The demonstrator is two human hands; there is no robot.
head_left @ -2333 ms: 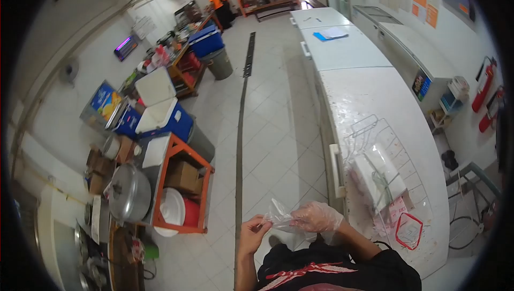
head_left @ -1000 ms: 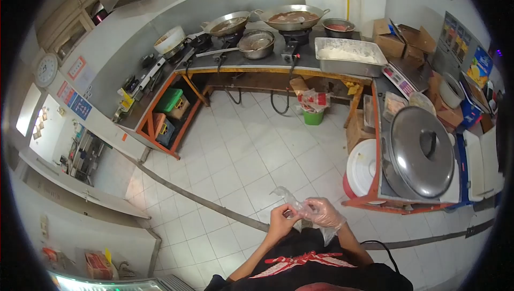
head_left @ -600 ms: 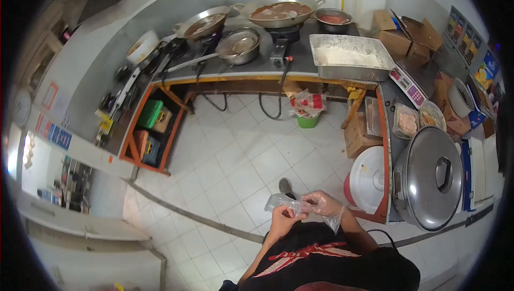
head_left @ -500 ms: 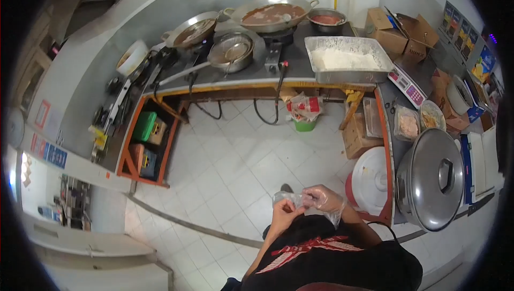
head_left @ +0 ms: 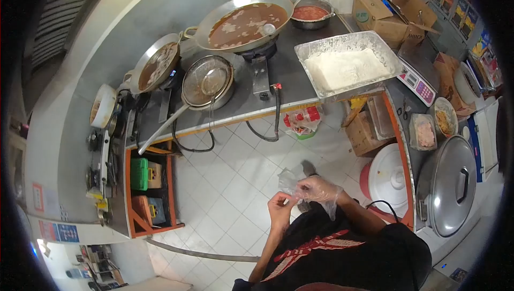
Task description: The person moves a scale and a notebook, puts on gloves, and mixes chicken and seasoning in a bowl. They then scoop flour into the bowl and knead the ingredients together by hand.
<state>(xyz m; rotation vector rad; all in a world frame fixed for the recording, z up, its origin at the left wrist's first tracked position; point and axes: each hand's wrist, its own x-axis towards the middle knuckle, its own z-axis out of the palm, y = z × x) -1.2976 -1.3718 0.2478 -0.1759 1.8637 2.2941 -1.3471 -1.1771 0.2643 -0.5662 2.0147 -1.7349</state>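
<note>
In front of my dark shirt, my two hands are close together over the floor. My left hand (head_left: 280,209) is bare, its thumb and fingers pinched on a thin, clear plastic glove (head_left: 288,179). A similar clear glove covers my right hand (head_left: 318,190) and hangs loose at the wrist. The fingers of my right hand are also closed on the loose plastic glove, whose far end sticks out beyond both hands. Its opening is hard to make out.
A metal tray of white flour (head_left: 348,69) rests on the counter. Behind are a large pan of brown oil (head_left: 243,23), a smaller pan (head_left: 159,66) and a strainer (head_left: 209,79). To the right are a scale (head_left: 416,84), a lidded pot (head_left: 452,186) and a white-lidded bucket (head_left: 390,176).
My view has shifted toward the counter, so the pans and tray look larger. Both hands stay together on the loose glove, which now spreads out more beyond the fingers.
</note>
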